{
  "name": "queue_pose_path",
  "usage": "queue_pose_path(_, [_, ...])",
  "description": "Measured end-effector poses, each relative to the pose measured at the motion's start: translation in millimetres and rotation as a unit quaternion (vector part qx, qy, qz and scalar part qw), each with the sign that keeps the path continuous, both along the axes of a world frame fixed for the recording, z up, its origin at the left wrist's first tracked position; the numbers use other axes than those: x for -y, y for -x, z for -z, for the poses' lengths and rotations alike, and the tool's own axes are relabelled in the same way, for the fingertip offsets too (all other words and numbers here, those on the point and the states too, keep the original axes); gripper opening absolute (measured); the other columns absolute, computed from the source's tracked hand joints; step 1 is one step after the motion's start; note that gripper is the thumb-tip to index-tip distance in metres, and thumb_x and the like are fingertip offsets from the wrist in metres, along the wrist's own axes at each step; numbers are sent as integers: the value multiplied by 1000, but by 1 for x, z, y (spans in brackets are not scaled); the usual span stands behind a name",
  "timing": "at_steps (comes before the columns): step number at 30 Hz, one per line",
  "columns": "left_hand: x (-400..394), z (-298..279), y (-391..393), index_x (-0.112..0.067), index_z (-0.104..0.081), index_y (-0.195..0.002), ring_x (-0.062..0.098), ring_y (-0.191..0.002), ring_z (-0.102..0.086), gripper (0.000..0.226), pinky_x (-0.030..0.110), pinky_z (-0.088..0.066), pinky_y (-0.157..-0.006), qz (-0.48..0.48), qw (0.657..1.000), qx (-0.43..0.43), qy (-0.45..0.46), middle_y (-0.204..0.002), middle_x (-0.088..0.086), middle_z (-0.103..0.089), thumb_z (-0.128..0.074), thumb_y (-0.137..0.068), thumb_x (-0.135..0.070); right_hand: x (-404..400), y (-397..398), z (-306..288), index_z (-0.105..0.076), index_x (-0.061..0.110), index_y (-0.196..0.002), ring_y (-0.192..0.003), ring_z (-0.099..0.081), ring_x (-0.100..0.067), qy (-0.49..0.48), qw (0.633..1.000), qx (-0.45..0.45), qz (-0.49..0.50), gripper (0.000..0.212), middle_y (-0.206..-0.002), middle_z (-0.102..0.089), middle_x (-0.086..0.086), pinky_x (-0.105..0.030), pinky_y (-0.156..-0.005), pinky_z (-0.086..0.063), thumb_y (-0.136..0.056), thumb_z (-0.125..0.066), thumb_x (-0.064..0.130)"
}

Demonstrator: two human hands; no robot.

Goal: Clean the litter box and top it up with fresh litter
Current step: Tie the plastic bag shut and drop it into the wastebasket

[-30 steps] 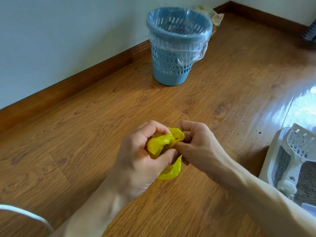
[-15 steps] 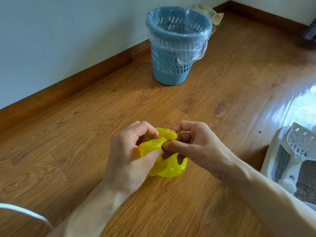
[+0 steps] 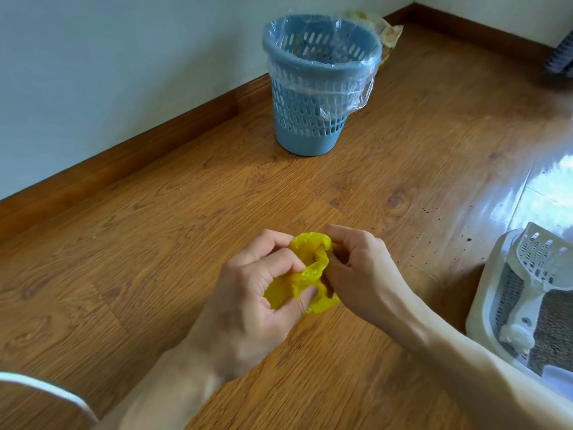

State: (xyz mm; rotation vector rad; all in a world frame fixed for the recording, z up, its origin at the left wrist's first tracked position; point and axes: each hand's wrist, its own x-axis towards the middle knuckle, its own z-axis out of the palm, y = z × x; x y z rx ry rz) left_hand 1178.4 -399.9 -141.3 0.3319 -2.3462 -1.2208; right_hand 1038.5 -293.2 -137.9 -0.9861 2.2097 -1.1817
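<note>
2 hands work a crumpled yellow bag above a wooden floor.

The left hand [image 3: 248,293] and the right hand [image 3: 359,268] meet at near centre, both curled and pinching the yellow bag [image 3: 307,274] between fingers and thumbs; the bag is bunched between them, clear of the floor [image 3: 155,228]. The white litter box [image 3: 486,293] sits at the near right edge, partly out of view, with a white slotted scoop [image 3: 539,259] resting in it. Dark specks dot the floor just left of the box. A blue bin [image 3: 313,119] with a clear liner stands far centre, near the wall [image 3: 108,72].
</note>
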Motion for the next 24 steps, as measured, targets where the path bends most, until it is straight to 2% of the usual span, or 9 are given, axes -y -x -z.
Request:
queue_pose_path(3, [-3, 0, -3, -18, -69, -84, 18, -93, -63, 10, 27, -50, -75, 21, 1000, 8, 21, -105, -9, -59, -75, -86, -26, -3, 2, 5, -38, 22, -54, -45, -30, -10, -18, 993, -112, -2, 36, -46, -38, 6, -26, -39, -31, -79, -57, 5])
queue_pose_path(5, [-4, 0, -4, -19, -69, -83, 16, -89, -62, 11, 24, -50, -72, 32, 999, 12, 13, -101, -10, -59, -75, -86, -27, -5, 4, 6, -42, 18, -56, -46, -30, -10, -21, 993, -113, -10, 30, -48, -40, 5, -29, -41, -33, -76, -57, 3])
queue_pose_path(8, [-5, 0, -4, -19, -65, -77, 13, -84, -60, 16, 17, -45, -70, 45, 999, 20, 6, -93, -11, -58, -76, -87, -27, -3, 6, 4, -63, 15, -71, -53, -46, -6, -16, 998, 30, -61, 22, -59, -56, -5, -32, -46, -45, -79, -54, -4])
queue_pose_path(10, [-5, 0, -3, -24, -55, -70, 8, -78, -56, 27, 11, -39, -69, 37, 999, 12, 20, -85, -15, -54, -75, -87, -25, -3, 10, -2, -70, 13, -90, -55, -52, -7, -9, 983, 147, -107, 28, -66, -60, -6, -26, -47, -43, -85, -51, -6])
queue_pose_path(12, [-3, 0, -3, -30, -48, -67, 7, -73, -52, 34, 9, -35, -66, 15, 999, 11, 29, -81, -15, -51, -75, -86, -22, -5, 17, -8, -70, 14, -102, -61, -52, -11, -12, 966, 213, -146, 24, -72, -59, -6, -24, -50, -40, -88, -53, 3])
queue_pose_path(14, [0, 3, -4, -22, -58, -67, 10, -80, -58, 25, 17, -42, -68, 10, 999, 17, 37, -88, -11, -59, -72, -87, -20, -5, 21, -12, -70, 17, -103, -71, -53, -20, -11, 961, 225, -162, 21, -80, -59, -11, -31, -53, -41, -90, -58, 27])
queue_pose_path(17, [0, 6, -5, -12, -67, -72, 15, -109, -62, 17, 28, -50, -85, 19, 997, 12, 68, -107, -4, -66, -67, -88, -19, -3, 21, -9, -69, 13, -88, -69, -51, -26, 10, 975, 199, -102, 41, -75, -60, -11, -38, -56, -41, -89, -60, 53])
queue_pose_path(20, [-2, 9, -5, -10, -56, -64, 12, -128, -56, 25, 29, -48, -98, 22, 997, 8, 71, -126, -1, -65, -69, -85, -13, -3, 21, -4, -69, 19, -80, -62, -47, -24, -4, 980, 185, -72, 26, -66, -62, -6, -38, -56, -39, -86, -68, 44])
queue_pose_path(24, [-2, 12, -8, -15, -51, -62, 5, -128, -55, 31, 22, -45, -100, 26, 998, 4, 63, -137, -5, -61, -69, -86, -20, -4, 20, -2, -69, 16, -85, -62, -48, -21, -29, 972, 221, -76, 8, -68, -62, -5, -32, -51, -40, -88, -72, 23])
